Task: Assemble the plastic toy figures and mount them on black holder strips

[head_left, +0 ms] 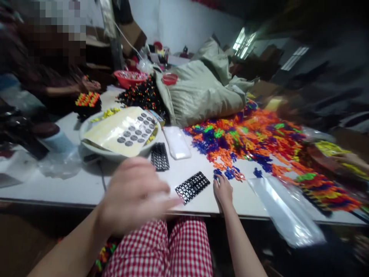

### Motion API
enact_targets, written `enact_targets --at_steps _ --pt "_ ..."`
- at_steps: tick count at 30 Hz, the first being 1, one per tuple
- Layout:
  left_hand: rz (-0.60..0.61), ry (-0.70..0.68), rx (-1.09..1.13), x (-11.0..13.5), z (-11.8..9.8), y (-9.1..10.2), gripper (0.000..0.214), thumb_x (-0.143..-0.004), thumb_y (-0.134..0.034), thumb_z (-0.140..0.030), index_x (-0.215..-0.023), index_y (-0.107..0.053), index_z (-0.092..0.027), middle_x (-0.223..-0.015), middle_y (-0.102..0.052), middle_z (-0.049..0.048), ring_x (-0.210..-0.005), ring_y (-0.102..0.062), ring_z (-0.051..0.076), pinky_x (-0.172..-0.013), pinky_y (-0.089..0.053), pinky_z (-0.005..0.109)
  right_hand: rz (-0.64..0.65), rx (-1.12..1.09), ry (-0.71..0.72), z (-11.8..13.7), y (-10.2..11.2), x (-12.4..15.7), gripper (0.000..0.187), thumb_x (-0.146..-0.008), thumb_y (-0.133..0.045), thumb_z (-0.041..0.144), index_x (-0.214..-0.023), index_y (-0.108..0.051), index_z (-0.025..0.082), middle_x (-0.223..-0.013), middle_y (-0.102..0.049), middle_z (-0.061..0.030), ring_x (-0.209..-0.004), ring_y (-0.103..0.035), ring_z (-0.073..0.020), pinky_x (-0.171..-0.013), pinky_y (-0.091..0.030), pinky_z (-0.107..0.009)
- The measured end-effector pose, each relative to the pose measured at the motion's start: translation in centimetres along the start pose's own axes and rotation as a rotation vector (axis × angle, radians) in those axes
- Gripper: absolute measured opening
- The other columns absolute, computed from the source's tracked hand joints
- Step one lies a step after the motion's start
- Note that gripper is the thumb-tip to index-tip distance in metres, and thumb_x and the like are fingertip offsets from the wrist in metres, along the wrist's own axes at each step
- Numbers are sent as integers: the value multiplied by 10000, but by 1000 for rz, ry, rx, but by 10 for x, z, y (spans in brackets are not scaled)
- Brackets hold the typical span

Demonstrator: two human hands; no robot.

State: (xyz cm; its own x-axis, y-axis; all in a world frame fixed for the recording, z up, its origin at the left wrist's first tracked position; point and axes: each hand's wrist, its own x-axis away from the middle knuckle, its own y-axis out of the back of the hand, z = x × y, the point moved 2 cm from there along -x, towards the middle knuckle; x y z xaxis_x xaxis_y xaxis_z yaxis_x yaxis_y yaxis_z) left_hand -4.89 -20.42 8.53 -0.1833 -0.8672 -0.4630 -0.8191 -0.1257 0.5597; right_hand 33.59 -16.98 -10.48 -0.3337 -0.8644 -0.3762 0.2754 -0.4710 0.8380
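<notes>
My left hand (135,194) hovers over the table's front edge, blurred by motion, its fingers pointing right toward a black perforated plastic grid (192,187). My right hand (223,191) rests on the white table (86,184) just right of that grid, fingertips touching small blue plastic pieces (230,173) at the near edge of a big pile of orange, blue, green and purple plastic pieces (259,142). A second black grid (160,156) lies further back.
A white bowl (115,156) holds a yellow sheet of round grey stickers (127,130). A clear plastic bag (285,211) lies at the right front, a small clear packet (177,142) behind the grids. A grey-green sack (198,92) sits behind. Another person's hand (89,85) works at the far left.
</notes>
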Motion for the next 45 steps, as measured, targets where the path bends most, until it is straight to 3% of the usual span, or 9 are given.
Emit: enact_targets --at_steps 3,10,16,24,31,35,39,43,45 --pt "228 -414 -219 -68 39 -20 234 -801 -498 -300 -950 -674 -262 -993 -667 39 -947 -589 223 -910 -454 428 12 -9 46 -6 -3 0 340 -769 -416 250 -1022 -613 136 -1070 -613 -142 -1000 -566 -260 -875 -444 -400" --pt "499 -247 -590 -94 132 -15 552 -743 -271 -69 -1148 -594 -260 -1235 -576 15 -1045 -556 209 -887 -439 343 4 31 -9 -13 -6 -2 336 -735 -391 172 -969 -627 123 -1115 -604 -148 -1038 -561 -253 -886 -434 -375" --pt "613 28 -898 -120 126 -6 454 -816 -298 -247 -1169 -583 -247 -1111 -648 78 -937 -614 267 -791 -449 347 -5 56 -39 -6 -4 0 323 -759 -383 159 -992 -606 138 -1124 -598 -121 -1034 -552 -246 -860 -409 -363" --pt "419 -222 -925 -219 97 -87 293 -749 -436 -136 -952 -648 -149 -1063 -617 138 -1022 -505 284 -868 -366 366 60 70 -92 -2 1 -2 336 -770 -395 145 -1040 -595 138 -1193 -558 -121 -1065 -516 -246 -855 -363 -353" --pt "252 -161 -884 -233 110 -108 186 -752 -428 -118 -750 -605 -62 -934 -593 224 -985 -474 355 -828 -328 460 20 18 -95 -1 -1 0 312 -761 -413 136 -1014 -595 155 -1191 -550 -118 -1063 -503 -234 -871 -349 -340" --pt "68 -107 -784 -219 94 -97 234 -803 -432 -246 -854 -603 -96 -1028 -576 199 -1037 -444 358 -846 -317 484 -35 -180 -41 -6 -3 -3 290 -705 -426 89 -918 -613 149 -1116 -581 -123 -1057 -513 -239 -909 -369 -371" --pt "-187 -179 -232 -151 46 -98 260 -793 -512 -399 -847 -604 -163 -1046 -601 112 -1071 -477 278 -977 -283 455 -75 -271 -41 -4 3 0 254 -731 -417 119 -913 -590 158 -1159 -532 -120 -1117 -477 -213 -947 -390 -364" --pt "98 95 373 -37 18 -131 304 -738 -586 -477 -792 -644 -184 -1331 -452 101 -1208 -425 276 -989 -338 415 -234 -568 57 40 21 42 272 -752 -463 154 -1018 -511 180 -1127 -505 -117 -1077 -492 -201 -855 -466 -357" --pt "285 361 625 14 17 -151 347 -686 -638 -501 -789 -660 -170 -1332 -454 129 -1174 -468 296 -922 -412 398 -123 -694 200 75 32 76 329 -738 -494 124 -1055 -483 212 -1116 -517 -93 -1075 -498 -192 -866 -465 -353"
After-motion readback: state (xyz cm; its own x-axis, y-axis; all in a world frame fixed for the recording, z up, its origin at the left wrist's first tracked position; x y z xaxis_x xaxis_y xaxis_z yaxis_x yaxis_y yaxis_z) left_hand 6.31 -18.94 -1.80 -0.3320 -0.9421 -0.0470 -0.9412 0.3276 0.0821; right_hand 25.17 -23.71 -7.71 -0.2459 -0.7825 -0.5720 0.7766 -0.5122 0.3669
